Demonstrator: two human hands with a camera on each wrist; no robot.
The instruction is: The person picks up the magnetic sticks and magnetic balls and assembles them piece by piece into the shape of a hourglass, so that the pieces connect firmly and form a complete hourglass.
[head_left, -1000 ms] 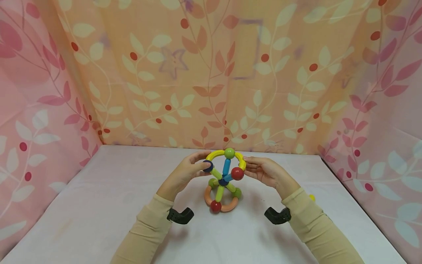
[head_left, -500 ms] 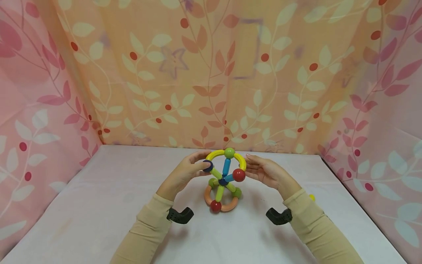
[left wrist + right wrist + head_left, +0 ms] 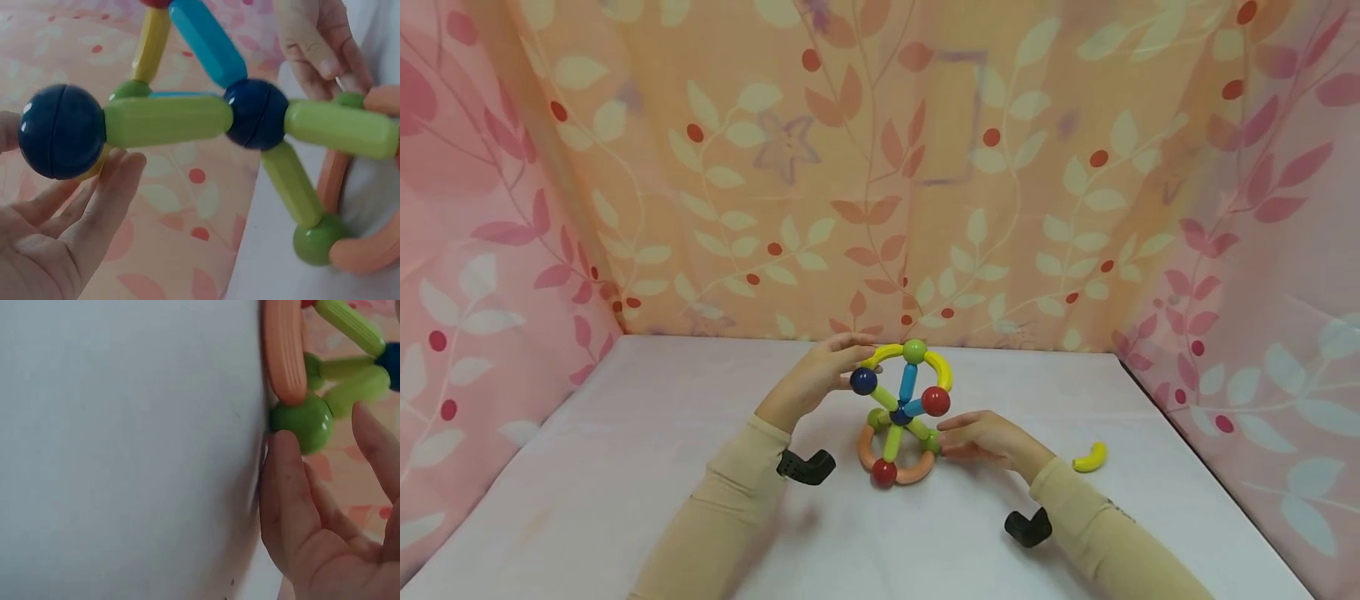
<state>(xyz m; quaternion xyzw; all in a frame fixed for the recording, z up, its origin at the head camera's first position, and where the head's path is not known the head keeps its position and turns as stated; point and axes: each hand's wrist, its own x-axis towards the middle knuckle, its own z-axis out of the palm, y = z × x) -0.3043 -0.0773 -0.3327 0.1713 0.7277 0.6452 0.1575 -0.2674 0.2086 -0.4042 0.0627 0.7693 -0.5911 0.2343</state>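
A magnetic ball-and-rod toy (image 3: 901, 414) stands upright on the table, with a salmon curved-rod ring (image 3: 914, 476) at its base and a yellow curved-rod ring (image 3: 939, 369) on top. My left hand (image 3: 811, 377) is at the top left, fingers fairly straight beside and behind the dark blue ball (image 3: 62, 131). In the left wrist view the fingertips overlap a bit of yellow rod behind that ball. Low on the right, my right hand (image 3: 992, 440) has its straight fingertips at a green base ball (image 3: 304, 425), thumb apart from it. A red ball (image 3: 936, 401) sits at the upper ring's front.
A loose yellow curved rod (image 3: 1090, 457) lies on the white-covered table (image 3: 700, 467) to the right, beyond the right wrist. Leaf-patterned curtains (image 3: 880, 167) close in the back and both sides. A black wrist camera (image 3: 1028, 527) hangs under each forearm.
My right hand has dropped from the upper ring to the green base ball. My left fingers have loosened from the dark blue ball. The view has shifted slightly, and the loose yellow rod shows fully.
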